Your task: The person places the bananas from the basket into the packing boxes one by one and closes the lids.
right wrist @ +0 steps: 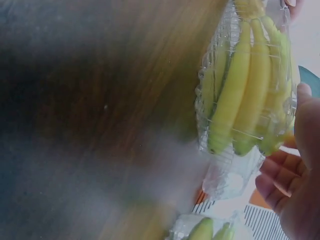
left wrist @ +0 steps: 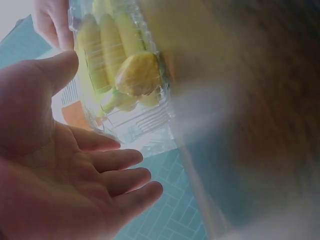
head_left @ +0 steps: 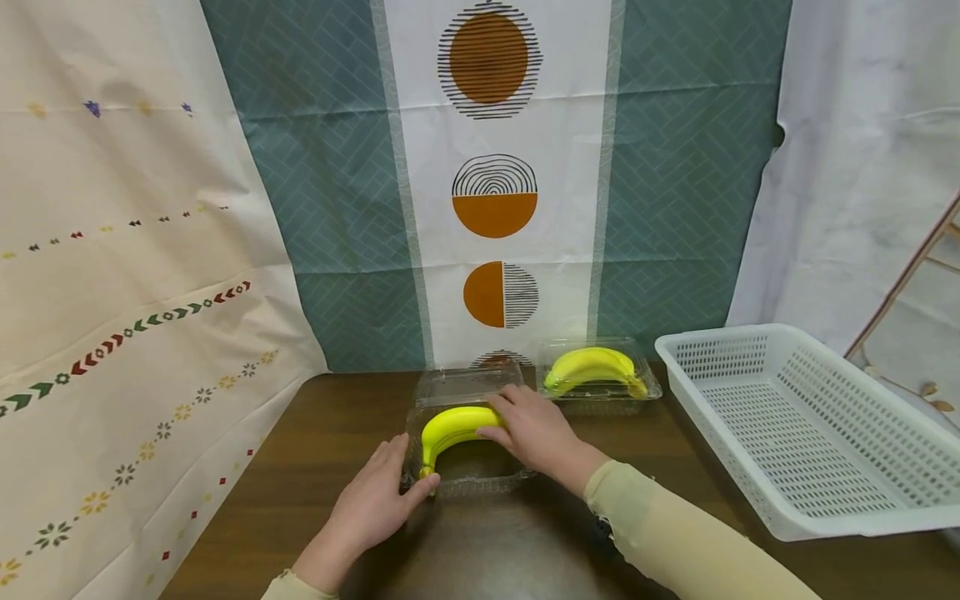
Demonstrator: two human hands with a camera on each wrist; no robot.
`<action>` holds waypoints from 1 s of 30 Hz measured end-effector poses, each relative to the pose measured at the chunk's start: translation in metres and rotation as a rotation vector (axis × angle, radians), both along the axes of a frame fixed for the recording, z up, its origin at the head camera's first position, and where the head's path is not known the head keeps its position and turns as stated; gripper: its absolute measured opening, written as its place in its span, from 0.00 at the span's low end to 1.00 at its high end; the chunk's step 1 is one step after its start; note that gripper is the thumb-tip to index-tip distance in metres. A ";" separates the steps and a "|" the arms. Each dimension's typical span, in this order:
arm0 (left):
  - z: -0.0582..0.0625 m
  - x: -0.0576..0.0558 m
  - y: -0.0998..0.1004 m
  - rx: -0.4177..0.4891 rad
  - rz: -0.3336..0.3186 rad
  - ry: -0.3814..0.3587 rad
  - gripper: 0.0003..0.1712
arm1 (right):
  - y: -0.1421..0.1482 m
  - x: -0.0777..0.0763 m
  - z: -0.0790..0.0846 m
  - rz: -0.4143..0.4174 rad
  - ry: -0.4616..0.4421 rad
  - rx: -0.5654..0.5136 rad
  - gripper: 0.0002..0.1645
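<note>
A bunch of yellow bananas (head_left: 454, 427) lies in an open clear plastic clamshell box (head_left: 480, 485), its lid (head_left: 468, 383) tipped back. My right hand (head_left: 534, 427) holds the right end of the bunch, thumb in front and fingers behind. In the right wrist view, the bananas (right wrist: 243, 95) show through the box wall beside that hand. My left hand (head_left: 372, 500) is at the box's left side, thumb near the stem end; its fingers look loosely extended in the left wrist view. Whether its fingertips touch the box is unclear.
A second clear box (head_left: 652, 390) with bananas (head_left: 592, 368) stands behind on the right. A white perforated plastic basket (head_left: 720, 442) sits at the right. Brown wooden table (head_left: 300, 467) lies underneath, and patterned cloths (head_left: 345, 208) hang at the back and sides.
</note>
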State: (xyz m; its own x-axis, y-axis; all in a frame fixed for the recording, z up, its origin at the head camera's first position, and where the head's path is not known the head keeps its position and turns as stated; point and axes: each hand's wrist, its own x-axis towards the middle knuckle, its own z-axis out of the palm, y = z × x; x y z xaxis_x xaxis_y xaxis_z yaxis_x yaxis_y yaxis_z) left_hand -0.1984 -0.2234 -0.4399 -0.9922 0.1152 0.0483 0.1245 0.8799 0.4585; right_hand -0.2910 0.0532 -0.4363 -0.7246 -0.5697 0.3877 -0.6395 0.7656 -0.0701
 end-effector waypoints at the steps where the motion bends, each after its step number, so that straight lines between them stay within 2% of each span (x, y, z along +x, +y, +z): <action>1: 0.001 0.000 0.000 -0.001 0.001 -0.002 0.57 | 0.001 0.001 0.001 -0.012 -0.007 -0.010 0.39; 6: 0.005 -0.001 -0.003 0.022 0.001 -0.015 0.59 | 0.004 0.003 0.007 -0.089 -0.021 -0.021 0.42; 10: 0.009 -0.004 -0.003 0.041 0.004 -0.007 0.59 | 0.007 0.001 0.009 -0.137 -0.020 0.038 0.43; 13: 0.011 -0.009 -0.003 0.051 0.005 0.005 0.56 | 0.008 -0.003 0.008 -0.151 -0.057 0.056 0.43; 19: 0.015 -0.025 -0.002 0.062 0.001 0.007 0.52 | 0.012 -0.009 0.010 -0.155 -0.161 0.043 0.43; 26: 0.022 -0.046 -0.002 0.084 -0.003 -0.005 0.52 | 0.015 -0.018 0.013 -0.151 -0.181 0.044 0.43; 30: 0.023 -0.059 -0.004 0.066 0.009 -0.015 0.51 | 0.016 -0.022 0.013 -0.158 -0.184 0.059 0.44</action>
